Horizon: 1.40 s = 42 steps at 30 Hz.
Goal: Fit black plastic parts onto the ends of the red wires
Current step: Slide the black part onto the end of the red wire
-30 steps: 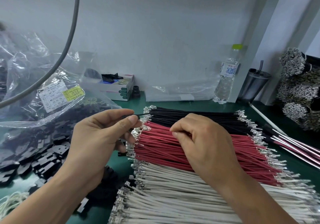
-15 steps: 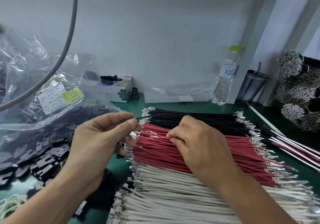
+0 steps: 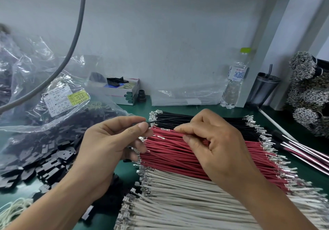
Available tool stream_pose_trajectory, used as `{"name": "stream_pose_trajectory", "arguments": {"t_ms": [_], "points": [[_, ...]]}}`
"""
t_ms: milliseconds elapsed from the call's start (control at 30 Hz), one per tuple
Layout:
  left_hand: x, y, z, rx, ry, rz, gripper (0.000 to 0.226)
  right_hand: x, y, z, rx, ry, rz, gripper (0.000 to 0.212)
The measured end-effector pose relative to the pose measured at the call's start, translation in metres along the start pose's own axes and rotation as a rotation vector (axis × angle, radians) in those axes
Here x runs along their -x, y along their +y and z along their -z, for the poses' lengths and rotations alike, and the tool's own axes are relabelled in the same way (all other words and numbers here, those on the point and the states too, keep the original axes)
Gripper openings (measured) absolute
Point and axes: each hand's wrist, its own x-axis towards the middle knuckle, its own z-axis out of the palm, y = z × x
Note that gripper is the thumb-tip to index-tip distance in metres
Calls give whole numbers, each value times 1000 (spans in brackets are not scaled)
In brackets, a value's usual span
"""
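Our right hand [image 3: 219, 144] pinches a red wire [image 3: 178, 131] near its metal end, lifting it off the red wires [image 3: 178, 156] that lie between the black wires [image 3: 204, 122] and white wires [image 3: 187, 199]. Our left hand [image 3: 110, 144] pinches something dark and thin between thumb and forefinger, with a black lead running from it; what it is we cannot tell. We judge this the picking step. Next we must bring the terminal to the part squarely. Loose black parts [image 3: 46, 160] lie left.
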Motion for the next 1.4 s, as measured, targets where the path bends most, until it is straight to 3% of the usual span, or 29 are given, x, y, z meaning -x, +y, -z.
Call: {"name": "stream_pose_trajectory", "arguments": {"t_ms": [233, 633, 967, 1033, 1267, 1333, 1400], "points": [[4, 2, -3, 104, -144, 92, 30, 0, -11, -1, -91, 44, 26, 10], [6, 7, -7, 171, -180, 185, 29, 0, -15, 1, 11, 68, 84, 12], [2, 8, 1, 82, -217, 252, 40, 0, -17, 6, 435, 72, 347, 8], [1, 8, 3, 117, -222, 286, 48, 2, -17, 2, 424, 108, 357, 7], [2, 8, -3, 267, -226, 344, 21, 6, -15, -15, 156, 209, 238, 17], [1, 12, 1, 268, -264, 321, 29, 8, -14, -17, 42, 166, 190, 21], [0, 14, 3, 225, -277, 329, 36, 7, -12, -12, 84, 136, 216, 17]]}}
